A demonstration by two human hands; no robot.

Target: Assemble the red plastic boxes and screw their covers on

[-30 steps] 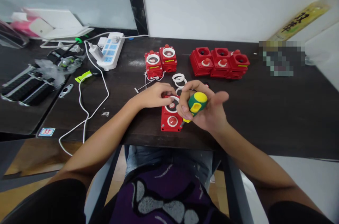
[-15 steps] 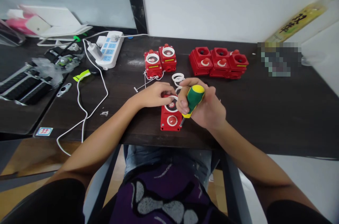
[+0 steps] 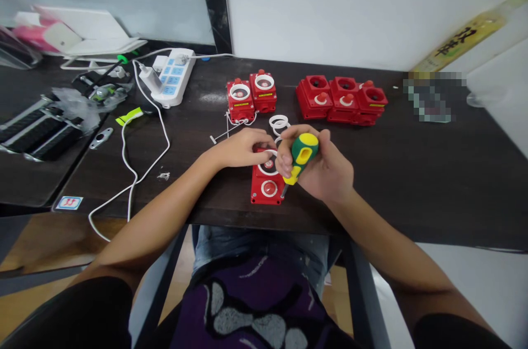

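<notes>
Screwdriver (image 3: 300, 158) gripped in right hand (image 3: 322, 167), tip on red box (image 3: 266, 187)

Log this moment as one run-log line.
left hand: rests on red box | right hand: grips green-yellow screwdriver, tip at box corner | behind: other red boxes

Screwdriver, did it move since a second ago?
Yes. The screwdriver tilted slightly toward the red box, which stayed put; the right hand closed around it.
</notes>
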